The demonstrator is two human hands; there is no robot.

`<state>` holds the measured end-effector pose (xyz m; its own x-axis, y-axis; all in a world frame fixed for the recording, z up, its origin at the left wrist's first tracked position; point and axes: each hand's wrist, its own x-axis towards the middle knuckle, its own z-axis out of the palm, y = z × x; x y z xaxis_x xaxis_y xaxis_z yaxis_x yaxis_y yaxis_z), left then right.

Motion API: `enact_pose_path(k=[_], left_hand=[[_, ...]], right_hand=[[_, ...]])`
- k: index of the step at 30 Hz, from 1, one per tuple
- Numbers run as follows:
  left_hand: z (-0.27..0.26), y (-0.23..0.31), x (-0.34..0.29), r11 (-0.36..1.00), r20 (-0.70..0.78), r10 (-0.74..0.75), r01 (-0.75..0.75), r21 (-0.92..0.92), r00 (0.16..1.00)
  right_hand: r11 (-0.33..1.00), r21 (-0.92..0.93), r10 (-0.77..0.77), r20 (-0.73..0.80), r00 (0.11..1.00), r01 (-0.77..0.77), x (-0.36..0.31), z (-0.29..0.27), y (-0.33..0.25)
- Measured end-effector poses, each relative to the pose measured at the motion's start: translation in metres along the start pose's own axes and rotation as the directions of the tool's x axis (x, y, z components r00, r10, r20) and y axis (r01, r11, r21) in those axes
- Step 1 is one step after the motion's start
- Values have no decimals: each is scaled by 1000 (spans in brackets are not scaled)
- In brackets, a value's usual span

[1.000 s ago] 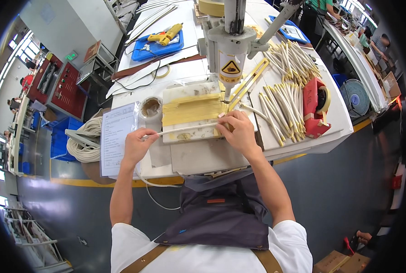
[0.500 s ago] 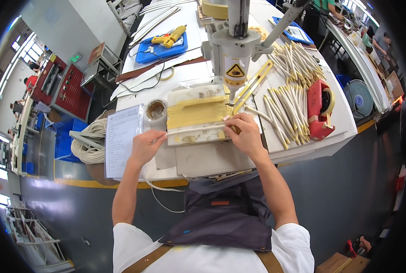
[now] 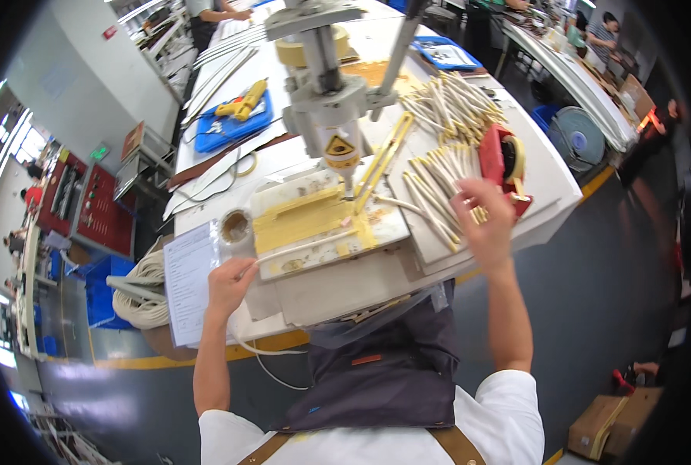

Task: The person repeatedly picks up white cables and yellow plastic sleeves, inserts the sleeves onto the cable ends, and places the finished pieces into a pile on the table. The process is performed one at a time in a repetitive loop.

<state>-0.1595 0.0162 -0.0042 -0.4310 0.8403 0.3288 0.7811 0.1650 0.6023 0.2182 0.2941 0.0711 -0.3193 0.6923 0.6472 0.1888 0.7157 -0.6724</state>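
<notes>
The white cord [image 3: 308, 247] slants across the pale block [image 3: 390, 225] below the press [image 3: 328, 108], close to the near edge of the table [image 3: 551, 186], its left end pinched by the left hand [image 3: 231, 283]. The right hand [image 3: 486, 223], blurred, is near the red tape dispenser [image 3: 492, 153] toward the table's right edge; whether it grips anything, I cannot tell. Yellow-tipped cords [image 3: 430, 203] lie beside it; grey floor [image 3: 167, 399] surrounds the table

A factory workshop, by the look of its white-topped workbench [image 3: 549, 180], which carries a grey press [image 3: 326, 108] with a warning label, heaped white cord lengths [image 3: 448, 105] and a yellow glue gun [image 3: 244, 103]. Red machine cabinets [image 3: 101, 203] stand at left, and at far right a person [image 3: 602, 37] stands by another long bench [image 3: 566, 80]. Yellow lines [image 3: 597, 182] mark the grey floor [image 3: 578, 302].
</notes>
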Motion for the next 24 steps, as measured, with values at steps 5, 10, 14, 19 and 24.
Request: enact_pose_path(k=[5, 10, 14, 19, 24], left_hand=[[1, -3, 0, 999, -9, 34, -34, 25, 999], [1, -2, -1, 1000, 1, 22, -22, -16, 1000], [0, -3, 2, 1000, 6, 11, -11, -25, 1000], [-4, -4, -3, 999, 24, -29, 30, -44, 999], [-6, -4, -2, 1000, 38, 6, -6, -7, 999]], right_hand=[[932, -98, 332, -150, 931, -348, 43, -104, 50], [808, -431, 426, -41, 904, -401, 40, -128, 84], [661, -419, 698, 39, 715, -623, 37, -131, 95], [608, -252, 792, 138, 594, -753, 47, -123, 71], [528, -160, 843, 221, 491, -834, 52, -126, 70]])
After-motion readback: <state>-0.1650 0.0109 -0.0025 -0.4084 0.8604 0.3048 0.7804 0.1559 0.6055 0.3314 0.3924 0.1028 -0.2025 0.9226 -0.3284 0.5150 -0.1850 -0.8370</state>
